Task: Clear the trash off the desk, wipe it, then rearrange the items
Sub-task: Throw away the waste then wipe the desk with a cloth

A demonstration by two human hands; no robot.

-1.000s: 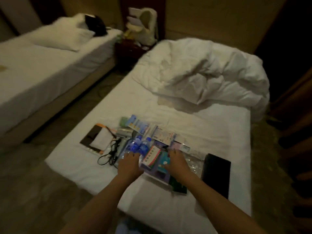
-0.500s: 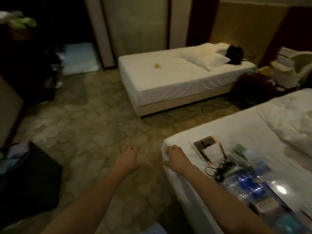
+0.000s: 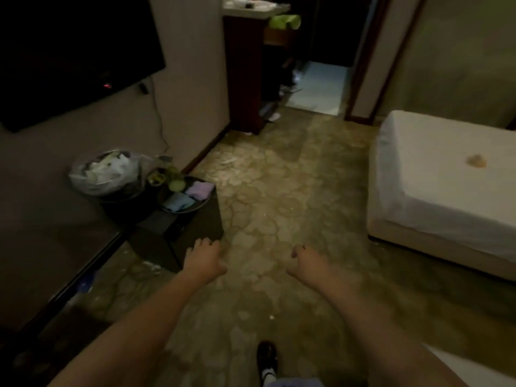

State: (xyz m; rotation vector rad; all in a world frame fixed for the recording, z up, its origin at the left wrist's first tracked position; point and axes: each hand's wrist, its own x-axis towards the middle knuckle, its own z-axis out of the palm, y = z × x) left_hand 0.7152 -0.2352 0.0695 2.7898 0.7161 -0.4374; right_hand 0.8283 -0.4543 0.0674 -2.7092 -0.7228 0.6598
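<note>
My left hand (image 3: 202,259) hangs in the air over the floor, right beside a low dark cabinet (image 3: 192,233), and holds nothing. My right hand (image 3: 305,261) is also empty, its fingers loosely curled above the carpet. On the cabinet sits a round tray (image 3: 185,198) with a purple cloth (image 3: 199,189), a blue cloth (image 3: 177,203) and some green things. Behind it stands a bin lined with a clear bag of trash (image 3: 107,171). The dark desk surface (image 3: 50,208) runs along the left.
A dark TV (image 3: 69,54) hangs on the left wall with a cable below it. A white bed (image 3: 446,191) fills the right side. Patterned carpet (image 3: 279,191) leads to a doorway (image 3: 318,88) past a wooden closet (image 3: 245,71). My shoe (image 3: 266,356) shows at the bottom.
My view has swung left from the bed with the items to the desk side of the room. Both hands have left the bed and now hang empty over the floor.
</note>
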